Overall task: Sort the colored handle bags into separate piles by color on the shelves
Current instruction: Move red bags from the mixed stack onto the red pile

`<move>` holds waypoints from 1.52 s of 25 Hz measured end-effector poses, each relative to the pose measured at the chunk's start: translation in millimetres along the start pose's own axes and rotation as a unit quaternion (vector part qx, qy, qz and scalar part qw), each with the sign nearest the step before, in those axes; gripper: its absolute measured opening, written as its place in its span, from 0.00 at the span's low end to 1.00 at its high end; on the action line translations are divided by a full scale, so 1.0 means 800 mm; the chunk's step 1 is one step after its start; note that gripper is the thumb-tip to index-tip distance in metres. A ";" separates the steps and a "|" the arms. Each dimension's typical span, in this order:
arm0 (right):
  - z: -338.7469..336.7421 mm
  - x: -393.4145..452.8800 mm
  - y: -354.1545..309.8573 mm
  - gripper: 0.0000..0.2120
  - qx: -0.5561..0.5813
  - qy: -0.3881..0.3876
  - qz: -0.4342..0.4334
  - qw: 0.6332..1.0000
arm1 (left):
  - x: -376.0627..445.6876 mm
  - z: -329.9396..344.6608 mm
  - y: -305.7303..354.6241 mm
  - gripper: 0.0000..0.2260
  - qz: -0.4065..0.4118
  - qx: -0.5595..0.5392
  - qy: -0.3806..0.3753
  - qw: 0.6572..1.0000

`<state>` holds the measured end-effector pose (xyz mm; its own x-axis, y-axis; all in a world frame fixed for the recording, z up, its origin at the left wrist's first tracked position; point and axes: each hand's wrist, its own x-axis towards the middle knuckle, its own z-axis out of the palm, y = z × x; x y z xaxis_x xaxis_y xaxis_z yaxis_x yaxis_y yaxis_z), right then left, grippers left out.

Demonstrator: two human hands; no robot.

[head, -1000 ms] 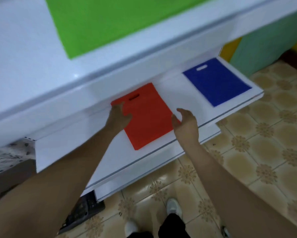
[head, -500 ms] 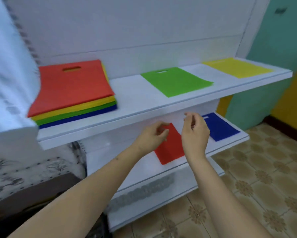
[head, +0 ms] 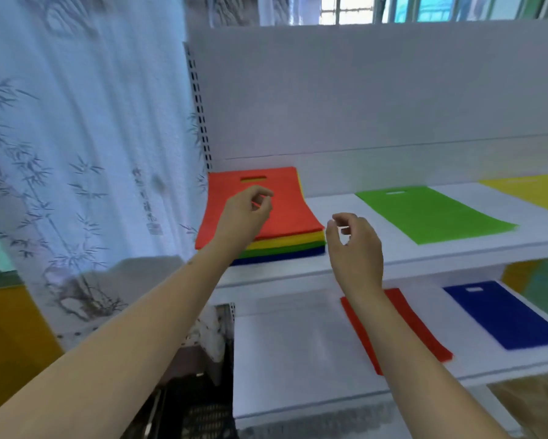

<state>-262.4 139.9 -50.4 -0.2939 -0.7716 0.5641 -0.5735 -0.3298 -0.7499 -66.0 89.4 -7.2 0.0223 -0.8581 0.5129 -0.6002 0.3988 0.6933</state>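
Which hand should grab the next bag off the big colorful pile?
Probably the left hand. It hovers right over the red bag topping the mixed pile, holding nothing. The right hand, also holding nothing, hangs just off the pile's right edge, so it has further to reach.

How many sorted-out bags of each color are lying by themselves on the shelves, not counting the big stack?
Green bag: 1
Yellow bag: 1
Red bag: 1
Blue bag: 1
Total: 4
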 end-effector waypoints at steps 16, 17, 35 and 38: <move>0.118 0.120 0.003 0.16 -0.273 -0.248 -0.057 0.928 | 0.186 -0.034 -0.211 0.14 0.044 0.434 0.001 0.900; 0.118 0.121 0.002 0.15 -0.283 -0.238 -0.064 0.927 | 0.185 -0.033 -0.207 0.12 0.074 0.447 0.007 0.892; -0.171 -0.027 0.086 0.15 -0.083 -0.034 0.279 0.956 | 0.059 0.091 0.033 0.18 -0.003 -0.216 -0.093 0.972; -0.222 -0.081 0.135 0.19 -0.089 -0.062 0.393 0.913 | 0.005 0.160 0.062 0.24 -0.009 -0.225 -0.161 0.961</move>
<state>-441.1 250.8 -106.5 -0.5855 -0.7915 -0.1750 -0.3417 0.4368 -0.8321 -198.2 64.5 -35.7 -0.2625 -0.8926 0.3665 -0.1948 0.4210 0.8859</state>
